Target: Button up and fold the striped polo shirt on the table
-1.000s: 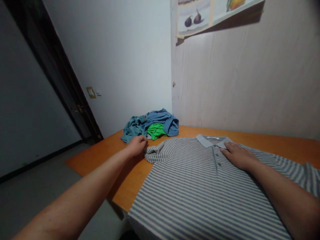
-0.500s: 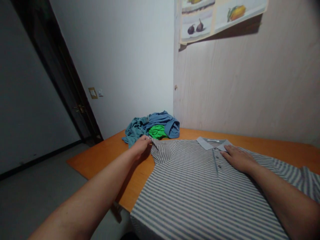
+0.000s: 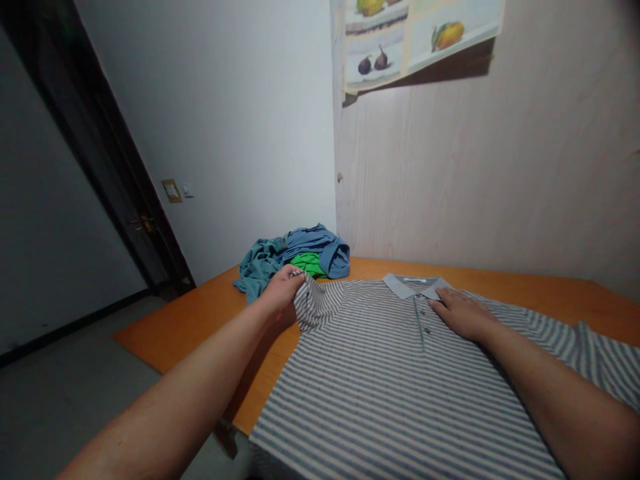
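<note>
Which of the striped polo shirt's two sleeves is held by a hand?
The sleeve nearer the clothes pile, pinched by the left hand. The other sleeve has no hand gripping it; the right hand rests flat at the collar.

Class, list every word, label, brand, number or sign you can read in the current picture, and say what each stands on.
Readable text: none.
Pale label inside the collar of the striped shirt: too small and blurred to read.
Fruit poster on the wall: no lettering can be made out on the part in view.
</note>
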The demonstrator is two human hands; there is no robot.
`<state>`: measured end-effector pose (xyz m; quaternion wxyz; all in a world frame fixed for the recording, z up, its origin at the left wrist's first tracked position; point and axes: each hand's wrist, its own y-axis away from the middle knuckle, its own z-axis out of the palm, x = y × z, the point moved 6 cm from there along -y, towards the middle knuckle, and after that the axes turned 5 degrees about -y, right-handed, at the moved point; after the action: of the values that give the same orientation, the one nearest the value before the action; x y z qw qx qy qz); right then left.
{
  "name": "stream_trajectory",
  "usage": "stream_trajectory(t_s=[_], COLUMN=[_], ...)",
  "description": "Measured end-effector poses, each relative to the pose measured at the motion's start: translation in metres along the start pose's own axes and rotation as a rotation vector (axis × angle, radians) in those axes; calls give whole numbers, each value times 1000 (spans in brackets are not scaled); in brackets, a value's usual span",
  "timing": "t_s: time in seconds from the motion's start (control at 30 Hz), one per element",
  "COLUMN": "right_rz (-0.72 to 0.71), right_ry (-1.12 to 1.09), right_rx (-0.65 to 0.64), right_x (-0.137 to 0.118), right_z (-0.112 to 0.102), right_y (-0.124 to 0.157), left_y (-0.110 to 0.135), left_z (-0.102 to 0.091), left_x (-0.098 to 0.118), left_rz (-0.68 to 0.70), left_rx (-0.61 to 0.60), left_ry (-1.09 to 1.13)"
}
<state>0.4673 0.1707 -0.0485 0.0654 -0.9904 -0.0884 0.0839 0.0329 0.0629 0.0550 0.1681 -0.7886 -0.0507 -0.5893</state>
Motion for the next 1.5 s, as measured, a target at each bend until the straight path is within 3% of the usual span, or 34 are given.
stream_trajectory(t_s=[0.13,0.2,0.3,0.33,0.37,0.43,0.5,0.57,0.67,0.83,1.1,1.3,1.4,1.5], right_rz=[7,2,-6,-6,-4,4,14,17,24,30,30,55,65,61], right_ry=[-9,-10,-7,-6,-3,1,4,1,-6,-8,-1,1,1,-1], right_rx=[4,4,0,0,0,2,1,-1,4,2,-4,-28,-41,-39], right_x=[0,0,-2,-3,-3,-4,-5,-6,-7,-7,-10,-14,-15,-15], right_z=[-1,-1,-2,-3,-4,-5,-5,-5,-5,-6,-9,-14,-15,-15], right_y=[0,0,2,2,3,4,4,5,5,5,8,13,14,14], left_y=[16,33,54,57,56,46,32,21,10,-7,-22,-31,-32,-27], left_z=[41,69,103,108,109,99,84,74,68,78,113,107,102,110], left_x=[48,67,76,76,74,68,56,40,14,-9,-10,-19,-18,-13], left_rz=[305,400,329,293,266,257,271,286,268,196,74,-22,13,144], left_rx=[-99,-236,-509,-552,-551,-424,-263,-187,-168,-193,-181,-69,-46,-71], left_ry=[-318,-370,-217,-155,-114,-125,-255,-478,-759,-894,-1084,-1188,-1213,-1216])
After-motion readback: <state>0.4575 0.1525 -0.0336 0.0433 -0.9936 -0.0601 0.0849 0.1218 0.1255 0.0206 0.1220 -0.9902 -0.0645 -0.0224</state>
